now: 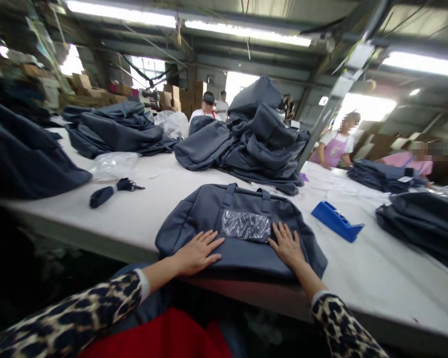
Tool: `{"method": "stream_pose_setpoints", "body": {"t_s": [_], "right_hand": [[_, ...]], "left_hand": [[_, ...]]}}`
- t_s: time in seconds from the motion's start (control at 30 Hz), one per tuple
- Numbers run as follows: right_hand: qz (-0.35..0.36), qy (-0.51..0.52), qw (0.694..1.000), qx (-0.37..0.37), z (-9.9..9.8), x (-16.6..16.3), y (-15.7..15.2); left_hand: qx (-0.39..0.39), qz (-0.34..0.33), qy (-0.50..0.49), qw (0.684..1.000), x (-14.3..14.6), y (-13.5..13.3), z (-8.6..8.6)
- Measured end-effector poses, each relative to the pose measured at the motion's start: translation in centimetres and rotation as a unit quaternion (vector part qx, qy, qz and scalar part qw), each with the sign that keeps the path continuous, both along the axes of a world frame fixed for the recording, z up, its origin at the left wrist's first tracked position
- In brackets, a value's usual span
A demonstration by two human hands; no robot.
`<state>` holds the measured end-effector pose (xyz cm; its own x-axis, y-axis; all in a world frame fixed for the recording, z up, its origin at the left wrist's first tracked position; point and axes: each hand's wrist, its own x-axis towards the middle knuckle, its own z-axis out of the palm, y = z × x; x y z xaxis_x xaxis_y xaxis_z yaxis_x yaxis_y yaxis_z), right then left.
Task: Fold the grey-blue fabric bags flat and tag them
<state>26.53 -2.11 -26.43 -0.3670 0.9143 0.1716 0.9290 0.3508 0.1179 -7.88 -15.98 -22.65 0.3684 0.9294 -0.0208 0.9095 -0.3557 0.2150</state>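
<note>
The bench (358, 268) here is long and pale-topped, and a dark blue bag (242, 254) lies flat along its near edge. Off to the bag's left I see a bundled strap (104, 195), with crumpled clear plastic (114, 165) behind it. A blue tape dispenser (336, 221) sits to the right. Farther back rises a big heap of bags (254, 136), another dark pile (115, 129) slumps left of that, and a dark stack (429, 223) lies at the right.

Strip lights (246, 33), bright windows (373, 106)
</note>
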Motion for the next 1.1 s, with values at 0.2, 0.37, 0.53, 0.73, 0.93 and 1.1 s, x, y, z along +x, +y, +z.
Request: {"method": "stream_pose_setpoints", "body": {"t_s": [0.2, 0.37, 0.53, 0.73, 0.93, 1.1], "right_hand": [[0.036, 0.060, 0.997, 0.038, 0.1, 0.5, -0.1], [0.093, 0.146, 0.983, 0.057, 3.8, -0.7, -2.1], [0.276, 0.172, 0.943, -0.065, 6.4, -3.1, -6.0], [0.296, 0.155, 0.940, -0.062, 5.7, -3.3, -7.8], [0.311, 0.130, 0.941, 0.009, 7.0, -4.0, -8.9], [0.338, 0.108, 0.933, 0.060, 6.9, -5.4, -10.7]], "left_hand": [[0.035, -0.047, -0.026, 0.998, -0.6, 0.0, -0.9], [0.007, -0.032, -0.029, 0.999, -0.6, 0.2, -0.6], [0.061, -0.035, -0.034, 0.997, 0.1, -0.1, 1.6], [0.283, -0.168, -0.010, 0.944, 1.9, -3.4, 2.4], [0.341, -0.173, 0.023, 0.924, 1.6, -4.0, 1.6], [0.316, -0.137, 0.016, 0.938, 2.1, -3.2, 2.0]]}}
